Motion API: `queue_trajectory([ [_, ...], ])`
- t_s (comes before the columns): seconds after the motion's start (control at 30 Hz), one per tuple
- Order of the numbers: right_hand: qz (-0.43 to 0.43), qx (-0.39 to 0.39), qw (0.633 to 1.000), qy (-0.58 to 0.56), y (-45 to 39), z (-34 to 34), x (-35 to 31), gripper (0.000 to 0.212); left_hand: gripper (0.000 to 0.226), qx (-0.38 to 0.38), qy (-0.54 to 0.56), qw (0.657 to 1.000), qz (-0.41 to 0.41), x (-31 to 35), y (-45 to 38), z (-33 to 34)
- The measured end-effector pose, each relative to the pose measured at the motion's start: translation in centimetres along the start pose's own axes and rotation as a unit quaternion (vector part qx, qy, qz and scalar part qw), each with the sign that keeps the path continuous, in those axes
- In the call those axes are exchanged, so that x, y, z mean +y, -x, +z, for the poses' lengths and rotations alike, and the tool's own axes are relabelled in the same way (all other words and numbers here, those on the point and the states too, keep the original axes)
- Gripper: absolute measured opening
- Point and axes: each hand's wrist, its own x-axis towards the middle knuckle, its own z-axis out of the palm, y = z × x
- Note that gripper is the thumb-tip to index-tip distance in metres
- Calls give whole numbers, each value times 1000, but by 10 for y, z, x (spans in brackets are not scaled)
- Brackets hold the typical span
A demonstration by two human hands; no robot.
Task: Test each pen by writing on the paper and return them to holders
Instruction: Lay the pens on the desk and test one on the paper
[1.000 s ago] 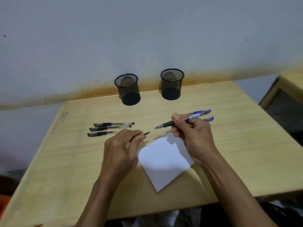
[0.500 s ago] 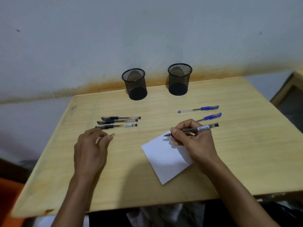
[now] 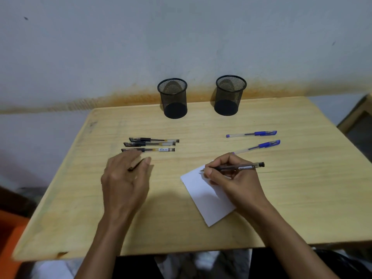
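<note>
My right hand [image 3: 231, 179] grips an uncapped black pen [image 3: 237, 168], tip on the paper [image 3: 205, 198] at 5 o'clock on the worktop [image 3: 281, 198]: testing. My left hand [image 3: 125, 176] pinches its cap [image 3: 133, 167]. Next I should recap it and drop it into a holder [image 3: 173, 98] at 12.

Your right hand [image 3: 233, 178] rests low at centre right, wrist bent inward, with thumb and forefinger pinched together in a writing grip around a pen [image 3: 239, 168]; the remaining fingers curl beneath the palm. Your right forearm runs diagonally from the lower right corner of the view up to the wrist. Your left hand [image 3: 124, 178] lies palm down to the left, well apart from the right, knuckles uppermost, thumb extended forward, fingers loosely bent around a small dark cap [image 3: 133, 167]. Your left forearm rises from the bottom edge, nearly straight, both arms bare.
</note>
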Motion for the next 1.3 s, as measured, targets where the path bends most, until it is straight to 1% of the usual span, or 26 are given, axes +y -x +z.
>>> queue_trajectory([
  [0.03,-1,-4,1000,2,0,-1,1,9,21,-2,17,1000,21,6,2,3],
  [0.07,-2,-9,1000,4,1,-2,3,8,21,-20,30,998,45,8,4,7],
  [0.13,-3,-20,1000,5,0,-4,4,8,27,-97,39,989,107,6,7,19],
  [0.2,-5,-32,999,16,-2,-7,6,8,42,-188,18,968,163,0,11,30],
  [0.27,-7,-42,998,37,-4,-7,7,12,59,-261,-4,951,165,-3,12,34],
  [0.3,-8,-43,998,45,-4,-6,8,15,63,-282,-13,946,158,-3,12,34],
  [0.37,-12,-43,998,53,-6,-5,9,18,62,-304,-19,942,143,-2,12,34],
  [0.47,-27,-53,997,44,-9,-1,8,17,54,-305,-5,944,130,0,11,32],
  [0.6,-60,-79,991,90,-15,8,4,16,52,-301,-3,945,131,-1,12,33],
  [0.8,-51,-110,986,118,-29,21,6,17,50,-291,19,949,123,-1,14,32],
  [0.87,-47,-123,984,121,-31,24,9,20,50,-291,31,949,118,-1,14,31],
  [1.07,-70,-118,983,126,-32,24,15,36,50,-288,44,951,106,-3,14,31],
  [1.2,-78,-125,981,124,-35,26,18,33,55,-293,44,950,97,-3,13,32],
  [1.3,-66,-121,983,119,-36,26,23,35,53,-288,56,952,89,-3,14,32],
])
